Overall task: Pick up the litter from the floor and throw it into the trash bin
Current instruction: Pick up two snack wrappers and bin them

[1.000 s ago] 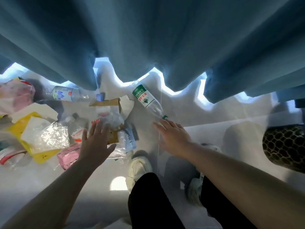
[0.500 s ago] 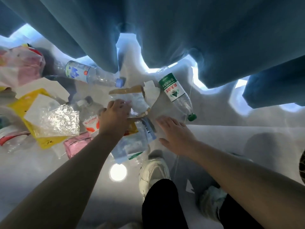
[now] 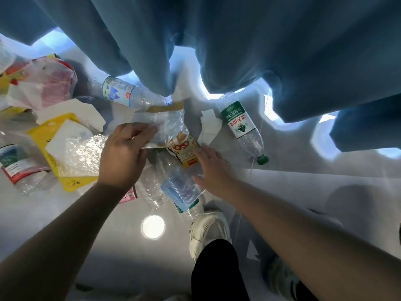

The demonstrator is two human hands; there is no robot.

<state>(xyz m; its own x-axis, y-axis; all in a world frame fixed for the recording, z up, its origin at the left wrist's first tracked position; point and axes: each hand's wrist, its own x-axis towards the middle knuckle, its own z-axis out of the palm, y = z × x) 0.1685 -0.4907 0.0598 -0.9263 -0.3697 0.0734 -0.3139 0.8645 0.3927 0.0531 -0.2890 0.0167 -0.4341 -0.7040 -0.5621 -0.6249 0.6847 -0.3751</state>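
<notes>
the left hand (image 3: pixel 124 154) is pinched onto a clear plastic bag (image 3: pixel 165 127), lifting its edge off the litter on the floor (image 3: pixel 108 246). the right hand (image 3: pixel 213 169) hovers with fingers spread and holds nothing, just above a yellow snack wrapper (image 3: pixel 184 152) and a flattened clear bottle (image 3: pixel 180 190). beyond the right hand lies a green-labelled water bottle (image 3: pixel 239 124), under the blue curtain (image 3: pixel 238 40). left of the left hand sits a yellow pouch (image 3: pixel 55 146). no trash bin shows.

Left hand (image 3: pixel 123 155) pinched closed, knuckles up; right hand (image 3: pixel 213 170) flat, fingers spread, both arms outstretched.
</notes>
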